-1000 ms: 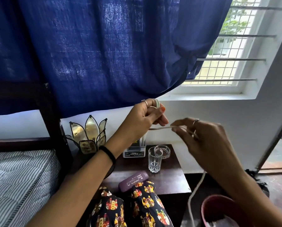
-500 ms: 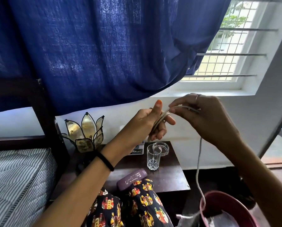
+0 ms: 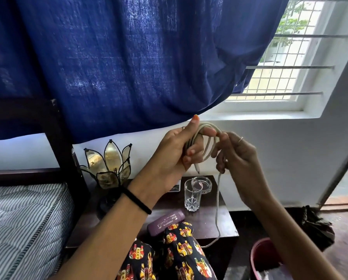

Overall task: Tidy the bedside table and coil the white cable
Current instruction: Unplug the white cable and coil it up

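Now that another loop sits round the left hand (image 3: pixel 175 152) gripping the cable (image 3: pixel 206 142), the right hand (image 3: pixel 236 156) pinches the trailing length — coiling advances, with slack left.

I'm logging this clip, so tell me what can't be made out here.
Head view only:
- White cable: far end hidden behind the patterned knee.
- Small box: mostly hidden by the left hand.
- Purple case: print too small to read.
- Red bucket: cut off by the bottom edge and the right arm.

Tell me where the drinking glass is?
The drinking glass stands on the bedside table, right of the petal lamp, just in front of a glass ashtray.
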Available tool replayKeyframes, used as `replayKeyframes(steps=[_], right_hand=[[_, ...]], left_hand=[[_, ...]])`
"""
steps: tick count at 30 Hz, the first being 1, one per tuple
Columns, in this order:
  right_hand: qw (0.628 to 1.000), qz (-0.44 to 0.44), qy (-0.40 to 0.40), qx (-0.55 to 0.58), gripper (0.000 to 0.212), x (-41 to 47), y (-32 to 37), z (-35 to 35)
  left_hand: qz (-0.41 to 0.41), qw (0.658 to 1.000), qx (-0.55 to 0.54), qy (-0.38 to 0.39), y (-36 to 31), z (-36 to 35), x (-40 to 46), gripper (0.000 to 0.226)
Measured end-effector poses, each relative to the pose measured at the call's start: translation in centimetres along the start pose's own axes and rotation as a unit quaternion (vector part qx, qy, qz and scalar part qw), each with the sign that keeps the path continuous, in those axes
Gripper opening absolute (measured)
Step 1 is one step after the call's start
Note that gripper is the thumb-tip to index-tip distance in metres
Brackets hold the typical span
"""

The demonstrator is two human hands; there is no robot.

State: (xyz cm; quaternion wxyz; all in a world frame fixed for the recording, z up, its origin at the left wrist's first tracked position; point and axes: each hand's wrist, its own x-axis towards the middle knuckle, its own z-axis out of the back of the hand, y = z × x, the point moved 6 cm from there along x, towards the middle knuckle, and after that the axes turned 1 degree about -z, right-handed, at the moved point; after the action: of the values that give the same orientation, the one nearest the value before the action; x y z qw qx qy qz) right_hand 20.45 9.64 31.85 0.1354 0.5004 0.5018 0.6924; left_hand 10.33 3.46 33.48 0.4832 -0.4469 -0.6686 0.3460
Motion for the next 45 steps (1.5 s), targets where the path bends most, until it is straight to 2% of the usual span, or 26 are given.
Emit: replayKeyframes(steps=[3,7,11,14,18,20,26,29,32,39,42,45], right_hand=[[0.998,-0.040,-0.001,0.042,0.027,-1.2,-2.0,-1.0],[0.994,-0.083,0.052,0.043,0.027,-3.9,-4.4,-2.8],[0.981,-0.133,0.140,-0.031,0.020,-6.9,-6.3,-4.1],[0.962,-0.157,0.192,-0.115,0.030,-8.1,-6.6,-4.5],[0.921,-0.106,0.253,-0.277,0.043,-8.2,-5.7,-4.8],[0.906,-0.073,0.272,-0.316,0.047,-8.2,-4.7,-5.0],[0.917,-0.030,0.217,-0.332,0.025,-7.4,-1.6,-3.8],[0.904,0.001,0.189,-0.382,0.027,-6.8,-0.1,-2.8],[0.906,0.006,0.145,-0.398,0.030,-5.9,0.8,-1.9],[0.924,0.032,0.050,-0.378,0.011,-2.9,3.2,-0.3],[0.928,0.029,0.035,-0.371,0.011,-1.4,4.0,0.4],[0.930,0.031,0.035,-0.365,0.013,-0.4,4.5,1.0]], left_hand=[[-0.012,0.999,-0.050,-0.017,-0.3,0.2,0.2,0.039],[-0.037,0.992,-0.123,-0.021,-1.0,0.5,0.5,0.036],[-0.046,0.988,-0.141,-0.042,-1.5,1.5,0.8,0.033],[-0.033,0.991,-0.114,-0.063,-1.2,2.2,0.7,0.030],[-0.027,0.991,-0.093,-0.089,-0.5,2.6,0.5,0.023],[-0.027,0.993,-0.076,-0.091,-0.2,2.5,0.6,0.020],[-0.054,0.995,0.029,-0.075,-0.1,2.8,0.8,0.019],[-0.060,0.991,0.095,-0.069,-0.1,3.0,0.8,0.021],[-0.057,0.979,0.192,-0.048,0.2,2.7,0.6,0.024],[-0.043,0.940,0.339,0.006,1.4,2.1,-0.3,0.031],[-0.029,0.937,0.348,0.013,1.8,1.8,-0.6,0.030],[0.006,0.959,0.282,0.019,2.2,1.5,-0.9,0.026]])
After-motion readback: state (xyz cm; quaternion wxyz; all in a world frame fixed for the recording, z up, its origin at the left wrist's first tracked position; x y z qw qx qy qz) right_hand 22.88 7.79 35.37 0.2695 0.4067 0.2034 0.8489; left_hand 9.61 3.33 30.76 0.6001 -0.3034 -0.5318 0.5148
